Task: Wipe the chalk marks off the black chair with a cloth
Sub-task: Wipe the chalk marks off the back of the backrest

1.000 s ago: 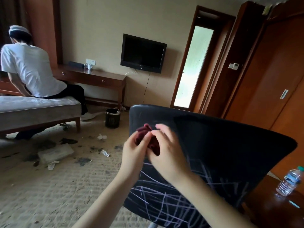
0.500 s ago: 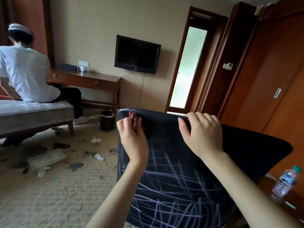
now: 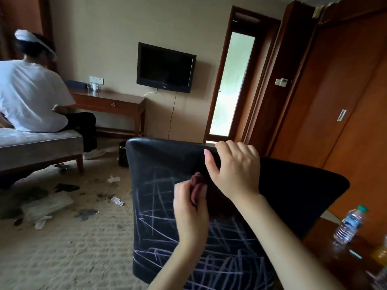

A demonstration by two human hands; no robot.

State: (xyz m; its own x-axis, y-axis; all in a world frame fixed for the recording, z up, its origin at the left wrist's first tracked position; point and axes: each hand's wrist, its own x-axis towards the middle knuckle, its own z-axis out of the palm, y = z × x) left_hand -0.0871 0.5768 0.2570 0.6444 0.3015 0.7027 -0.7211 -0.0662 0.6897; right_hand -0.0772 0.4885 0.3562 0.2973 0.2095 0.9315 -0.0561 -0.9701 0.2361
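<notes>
Although the black chair (image 3: 159, 162) stood right in front of the person with its backrest turned toward them, the wiping looked barely begun. Pale chalk marks (image 3: 226, 243) crossed most of that backrest in scratchy, overlapping lines. They were thick toward the bottom and thinner near the top, where a band under the upper edge looked nearly bare.

The dark red cloth (image 3: 197, 179) was bunched small against the upper middle of the chair's back. The left hand (image 3: 189, 208) pinched it with curled fingers, and only a wad showed above them. The right hand (image 3: 236, 170) gripped the chair's top edge, fingers hooked over it and thumb on the near face, seemingly to steady the chair.

The next move would probably call for pressing the cloth flat and sweeping it down across the lines while the other hand braced the chair against the push.

To the right of the chair, a water bottle (image 3: 347, 225) stood on a wooden table (image 3: 326, 256). Behind the chair's left corner sat a dark bin (image 3: 122, 155). Further left of the chair, another person (image 3: 33, 95) sat with their back turned.
</notes>
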